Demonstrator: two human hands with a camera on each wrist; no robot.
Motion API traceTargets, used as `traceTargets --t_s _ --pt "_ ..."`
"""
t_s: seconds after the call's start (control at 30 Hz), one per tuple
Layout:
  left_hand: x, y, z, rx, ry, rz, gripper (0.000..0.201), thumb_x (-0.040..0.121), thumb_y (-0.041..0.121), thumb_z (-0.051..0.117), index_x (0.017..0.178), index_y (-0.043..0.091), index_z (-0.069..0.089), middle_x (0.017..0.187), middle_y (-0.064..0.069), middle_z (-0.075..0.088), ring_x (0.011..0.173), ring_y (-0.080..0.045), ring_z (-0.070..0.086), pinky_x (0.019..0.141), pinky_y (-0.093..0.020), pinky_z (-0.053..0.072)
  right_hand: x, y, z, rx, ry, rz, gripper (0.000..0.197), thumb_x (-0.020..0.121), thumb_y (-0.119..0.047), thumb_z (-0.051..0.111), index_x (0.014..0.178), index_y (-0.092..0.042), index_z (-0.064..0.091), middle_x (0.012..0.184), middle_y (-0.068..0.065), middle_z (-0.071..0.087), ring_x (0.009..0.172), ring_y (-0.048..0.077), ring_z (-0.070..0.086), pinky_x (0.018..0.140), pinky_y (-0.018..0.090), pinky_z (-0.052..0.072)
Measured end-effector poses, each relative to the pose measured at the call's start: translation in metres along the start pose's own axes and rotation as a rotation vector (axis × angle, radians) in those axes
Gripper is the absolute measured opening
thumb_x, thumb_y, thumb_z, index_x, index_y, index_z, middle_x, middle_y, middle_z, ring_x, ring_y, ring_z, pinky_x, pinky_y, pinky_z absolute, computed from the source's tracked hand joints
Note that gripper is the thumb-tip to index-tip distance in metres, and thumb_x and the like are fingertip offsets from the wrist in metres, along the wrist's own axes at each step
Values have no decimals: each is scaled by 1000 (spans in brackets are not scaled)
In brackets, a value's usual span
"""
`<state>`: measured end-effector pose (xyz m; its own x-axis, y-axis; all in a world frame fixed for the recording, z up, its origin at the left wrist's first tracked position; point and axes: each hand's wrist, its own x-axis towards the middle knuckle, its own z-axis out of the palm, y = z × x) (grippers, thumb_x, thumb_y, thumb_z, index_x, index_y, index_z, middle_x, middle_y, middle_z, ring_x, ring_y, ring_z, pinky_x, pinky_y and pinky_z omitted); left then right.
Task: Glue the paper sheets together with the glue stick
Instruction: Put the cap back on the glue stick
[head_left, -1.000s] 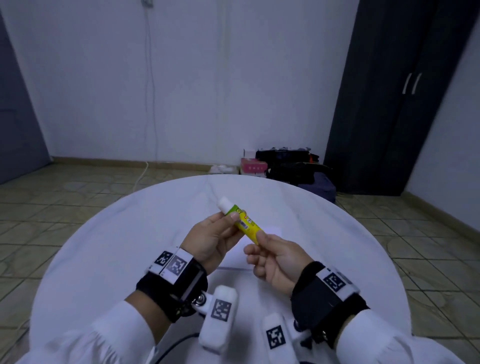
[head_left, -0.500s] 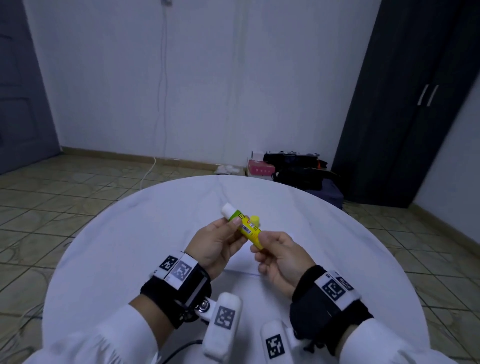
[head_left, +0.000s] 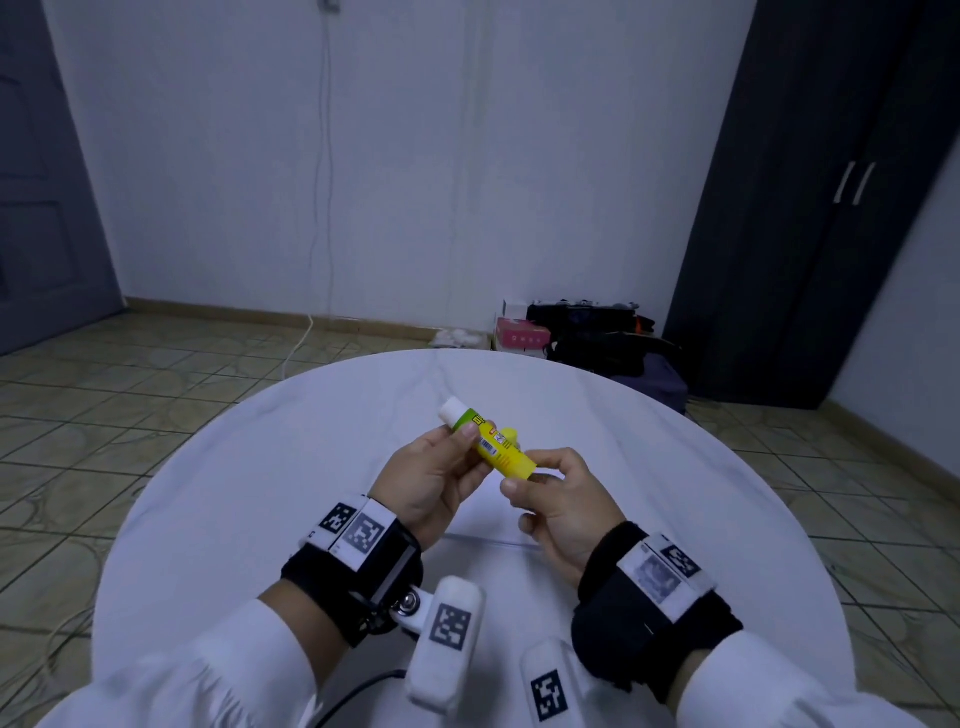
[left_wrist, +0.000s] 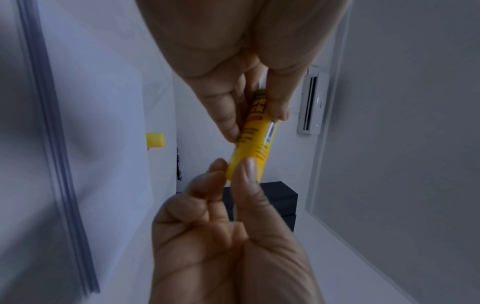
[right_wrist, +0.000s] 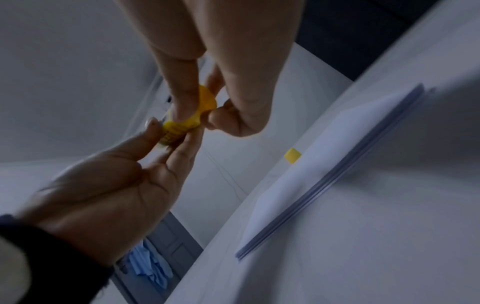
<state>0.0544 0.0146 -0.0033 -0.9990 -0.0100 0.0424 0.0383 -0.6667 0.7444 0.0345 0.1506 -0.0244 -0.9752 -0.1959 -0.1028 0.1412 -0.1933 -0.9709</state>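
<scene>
Both hands hold a yellow glue stick (head_left: 498, 451) above the round white table (head_left: 260, 493). Its white glue end points up and to the far left, uncapped. My left hand (head_left: 457, 441) grips the upper barrel between thumb and fingers. My right hand (head_left: 530, 475) pinches the base end with thumb and fingertips. In the wrist views the glue stick (left_wrist: 253, 144) (right_wrist: 179, 128) runs between the two hands. Its yellow cap (head_left: 511, 433) (left_wrist: 155, 140) (right_wrist: 293, 155) lies on the table just beyond. A stack of white paper sheets (head_left: 483, 519) (right_wrist: 324, 164) lies flat under the hands.
The table's far rim (head_left: 493, 353) curves about a forearm's length past the hands. On the tiled floor beyond it are black bags (head_left: 597, 338) and a pink box (head_left: 519, 338). A dark wardrobe (head_left: 805, 208) stands at the right.
The hands keep the same hold on the glue stick at about the same height. The head view has swung a little, and the cap now shows behind the stick.
</scene>
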Motion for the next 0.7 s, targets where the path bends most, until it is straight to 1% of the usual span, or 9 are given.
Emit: traceTargets --t_s 0.07,0.1,0.2,0.3,0.37,0.43,0.53,0.6,0.7 --pt "-1 1 1 8 -1 1 19 98 6 42 94 -3 58 75 -7 74 70 -12 72 66 -19 57 -3 -3 1 -4 -10 6 21 85 -3 64 98 -13 51 80 5 59 63 14 51 54 25 33" --pt "-1 1 1 11 -1 4 19 98 6 42 94 -3 59 75 -6 74 70 -12 72 67 -19 57 -6 -5 2 18 -33 43 16 88 -16 64 99 -12 53 77 6 59 60 14 50 52 25 31" --pt "-2 2 1 13 2 13 20 99 5 41 93 -3 58 74 -6 73 69 -11 72 66 -19 57 -9 -10 1 43 -51 179 43 93 -49 46 92 -7 57 65 9 62 48 15 50 47 23 31" --pt "-2 3 2 6 5 18 19 99 6 42 93 -3 58 73 -6 73 69 -12 72 66 -19 57 -10 -12 5 95 -18 130 28 96 -30 50 90 -4 57 61 8 61 46 12 50 45 21 33" --pt "-2 4 3 1 6 17 19 99 6 42 93 -4 57 73 -7 73 69 -13 72 65 -19 57 -8 -12 6 54 5 33 7 91 -8 59 95 -7 54 73 8 61 56 13 52 51 22 36" --pt "-2 4 2 11 10 16 20 99 6 42 93 -4 58 74 -8 73 69 -13 72 64 -20 57 -7 -11 5 -29 25 -25 22 84 3 63 95 -12 51 86 8 59 67 15 53 56 25 38" --pt "1 6 1 14 26 24 18 98 6 44 93 -3 60 81 -10 71 70 -13 71 68 -20 58 -8 -15 5 -37 -13 55 17 89 -26 63 94 -12 54 86 10 61 63 17 53 52 25 34" --pt "2 7 -1 16 30 27 18 98 6 45 92 -3 60 80 -9 71 70 -13 71 69 -20 58 -8 -17 6 -14 -45 168 36 94 -43 50 93 -8 56 75 12 65 54 17 54 50 25 32" --pt "4 9 -1 5 38 30 19 98 7 45 92 -4 59 77 -8 71 70 -14 72 68 -20 58 -5 -18 9 52 -44 132 27 96 -29 52 93 -3 59 69 9 65 49 12 54 49 22 34"
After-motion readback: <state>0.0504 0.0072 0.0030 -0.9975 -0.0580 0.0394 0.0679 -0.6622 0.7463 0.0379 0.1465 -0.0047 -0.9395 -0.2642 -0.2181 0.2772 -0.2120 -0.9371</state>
